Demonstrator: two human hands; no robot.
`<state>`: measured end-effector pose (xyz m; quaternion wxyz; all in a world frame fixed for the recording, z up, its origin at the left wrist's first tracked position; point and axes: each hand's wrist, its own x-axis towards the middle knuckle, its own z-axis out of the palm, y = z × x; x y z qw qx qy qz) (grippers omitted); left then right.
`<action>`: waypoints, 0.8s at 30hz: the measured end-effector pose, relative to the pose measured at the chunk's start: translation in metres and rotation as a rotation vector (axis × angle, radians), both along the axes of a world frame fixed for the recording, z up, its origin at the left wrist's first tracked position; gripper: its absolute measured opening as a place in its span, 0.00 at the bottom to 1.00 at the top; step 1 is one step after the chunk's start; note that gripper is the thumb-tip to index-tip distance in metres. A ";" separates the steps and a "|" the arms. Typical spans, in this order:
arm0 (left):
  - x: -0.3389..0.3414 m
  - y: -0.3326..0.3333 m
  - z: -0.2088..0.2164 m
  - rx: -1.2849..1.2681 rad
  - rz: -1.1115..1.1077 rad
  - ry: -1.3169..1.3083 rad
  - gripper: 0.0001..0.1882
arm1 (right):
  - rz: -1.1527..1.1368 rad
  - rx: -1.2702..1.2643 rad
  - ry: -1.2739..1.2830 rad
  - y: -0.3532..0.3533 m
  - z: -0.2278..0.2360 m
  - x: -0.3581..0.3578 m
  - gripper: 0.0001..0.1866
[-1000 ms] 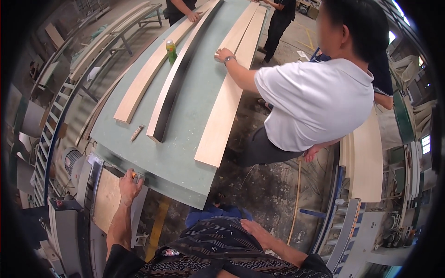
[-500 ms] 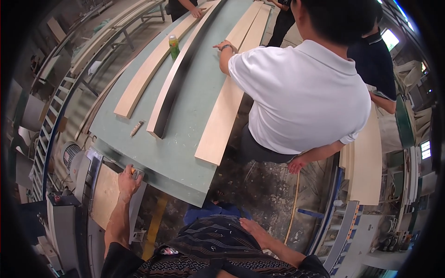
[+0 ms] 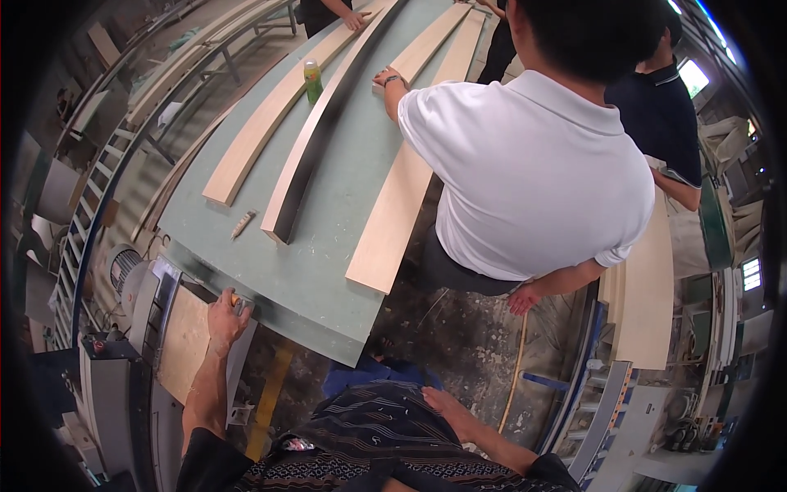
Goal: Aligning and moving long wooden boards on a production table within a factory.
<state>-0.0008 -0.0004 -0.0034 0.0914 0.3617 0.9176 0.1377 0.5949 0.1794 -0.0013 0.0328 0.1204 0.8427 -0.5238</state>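
Observation:
My left hand is closed around a small tool with an orange part, beside the near left edge of the green-topped table. The tool's exact kind is mostly hidden by my fingers. My right hand rests against my dark patterned clothing, its fingers stretched out and nothing visible in it. On the table lie a pale curved wooden board, a curved board with a dark side, and a straight-sided pale board along the right edge. A small tube lies near the dark-sided board.
A person in a white shirt stands at the table's right side, one hand on another pale board. A green bottle stands between boards. A machine is at left, stacked boards at right.
The person in white has drawn the far pale board leftward, opening a gap from the right-edge board. My two hands stay almost where they were.

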 end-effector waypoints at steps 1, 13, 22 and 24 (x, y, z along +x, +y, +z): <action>0.000 0.000 0.000 0.007 -0.014 0.017 0.32 | 0.001 0.012 0.008 0.000 -0.001 0.000 0.56; 0.000 -0.001 0.000 -0.006 -0.024 0.026 0.32 | -0.020 0.006 0.030 0.000 0.001 -0.002 0.55; 0.001 0.000 0.001 0.000 -0.016 0.017 0.32 | -0.009 0.020 0.022 0.002 0.001 -0.006 0.52; 0.000 0.000 0.002 -0.009 -0.006 0.012 0.32 | 0.001 0.030 0.020 0.003 0.000 -0.008 0.52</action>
